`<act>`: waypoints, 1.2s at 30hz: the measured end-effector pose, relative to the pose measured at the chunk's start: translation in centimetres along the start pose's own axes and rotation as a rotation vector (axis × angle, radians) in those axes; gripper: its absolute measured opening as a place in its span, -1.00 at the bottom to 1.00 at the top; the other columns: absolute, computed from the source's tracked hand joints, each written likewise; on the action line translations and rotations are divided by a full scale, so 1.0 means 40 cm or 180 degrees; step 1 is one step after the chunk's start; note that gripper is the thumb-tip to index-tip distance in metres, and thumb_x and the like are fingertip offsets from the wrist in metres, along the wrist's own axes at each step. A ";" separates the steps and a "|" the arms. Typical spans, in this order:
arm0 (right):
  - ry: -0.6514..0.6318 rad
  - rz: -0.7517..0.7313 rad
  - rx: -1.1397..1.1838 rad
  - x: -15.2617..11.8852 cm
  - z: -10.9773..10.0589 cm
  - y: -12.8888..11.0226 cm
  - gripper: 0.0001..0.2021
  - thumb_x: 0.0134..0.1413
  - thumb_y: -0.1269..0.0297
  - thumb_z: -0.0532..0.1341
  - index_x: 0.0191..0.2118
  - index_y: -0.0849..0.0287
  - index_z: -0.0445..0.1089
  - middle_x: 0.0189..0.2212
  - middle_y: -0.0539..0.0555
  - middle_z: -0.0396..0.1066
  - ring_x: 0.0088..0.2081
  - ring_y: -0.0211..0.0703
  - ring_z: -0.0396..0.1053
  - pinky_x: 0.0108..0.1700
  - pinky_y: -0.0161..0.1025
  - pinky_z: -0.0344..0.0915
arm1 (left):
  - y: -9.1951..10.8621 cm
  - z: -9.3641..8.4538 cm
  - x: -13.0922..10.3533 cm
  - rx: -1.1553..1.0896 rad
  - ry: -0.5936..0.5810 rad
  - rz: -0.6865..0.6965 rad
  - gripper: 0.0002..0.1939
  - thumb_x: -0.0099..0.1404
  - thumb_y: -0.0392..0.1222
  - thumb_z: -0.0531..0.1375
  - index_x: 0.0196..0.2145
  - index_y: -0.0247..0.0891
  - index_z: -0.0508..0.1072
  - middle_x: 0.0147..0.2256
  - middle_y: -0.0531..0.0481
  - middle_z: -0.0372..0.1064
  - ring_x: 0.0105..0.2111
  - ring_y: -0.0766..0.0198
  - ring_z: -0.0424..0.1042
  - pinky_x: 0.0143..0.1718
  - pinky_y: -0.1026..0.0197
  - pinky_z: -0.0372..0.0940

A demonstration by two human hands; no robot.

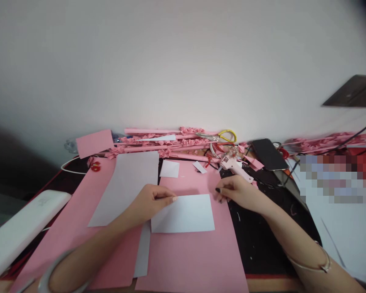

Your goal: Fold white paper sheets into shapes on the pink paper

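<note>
My left hand [154, 200] pinches the upper left part of a white rectangular piece of paper [184, 217], thumb and forefinger together near its top edge. That piece lies over a pink sheet of paper [195, 260]. My right hand [236, 193] hovers just right of the white piece, apart from it, fingers bent in; whether anything small is between them I cannot make out. A larger white sheet [131, 179] lies to the left on a second pink sheet [116, 264]. A narrow white strip [142, 252] shows beneath my left wrist.
Along the wall lie pink crinkled paper stems [183, 150], yellow-handled scissors [227, 135] and a pale glue gun [236, 167]. A dark phone [270, 154] sits at the back right. A white elongated device [27, 228] stands at the left. White paper [350, 228] lies far right.
</note>
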State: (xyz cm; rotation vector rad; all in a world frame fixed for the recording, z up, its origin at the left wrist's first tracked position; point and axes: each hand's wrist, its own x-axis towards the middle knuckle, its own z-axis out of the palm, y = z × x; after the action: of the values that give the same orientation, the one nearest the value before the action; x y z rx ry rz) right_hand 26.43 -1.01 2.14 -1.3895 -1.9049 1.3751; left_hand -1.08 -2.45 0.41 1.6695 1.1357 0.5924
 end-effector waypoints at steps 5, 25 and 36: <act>0.0056 -0.0421 0.0406 -0.001 0.036 -0.009 -0.71 0.11 0.17 0.08 -0.13 0.23 0.34 -0.32 0.09 0.40 -0.34 -0.23 0.35 -0.32 -0.32 0.27 | 0.001 0.001 0.002 -0.0052 -0.0014 0.0009 -0.74 0.19 -0.08 0.14 -0.38 -0.30 0.52 -0.38 -0.02 0.49 -0.35 0.16 0.41 -0.36 0.27 0.25; 0.0327 -0.0546 -0.0287 -0.014 0.085 -0.025 -0.79 0.08 0.26 0.11 -0.44 0.24 0.41 -0.54 0.02 0.36 -0.52 -0.30 0.22 -0.51 -0.38 0.11 | 0.001 -0.006 0.002 -0.0009 -0.0154 0.0000 -0.73 0.19 -0.05 0.12 -0.41 -0.29 0.52 -0.42 0.00 0.47 -0.40 0.21 0.39 -0.42 0.29 0.24; 0.0879 -0.0091 0.0666 -0.008 -0.022 0.018 -0.78 -0.05 0.15 0.23 -0.44 0.24 0.39 -0.54 0.00 0.36 -0.55 -0.30 0.25 -0.54 -0.37 0.11 | -0.035 -0.040 0.013 -0.0807 0.0691 -0.0130 -0.71 0.22 -0.03 0.12 -0.25 -0.31 0.45 -0.25 -0.08 0.48 -0.23 0.08 0.43 -0.16 0.13 0.33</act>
State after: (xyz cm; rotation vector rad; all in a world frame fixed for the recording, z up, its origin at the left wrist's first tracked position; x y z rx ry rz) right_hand 27.60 -0.88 1.96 -1.3638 -1.5521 1.2549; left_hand -2.68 -1.17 -0.32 1.3866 1.1907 0.8705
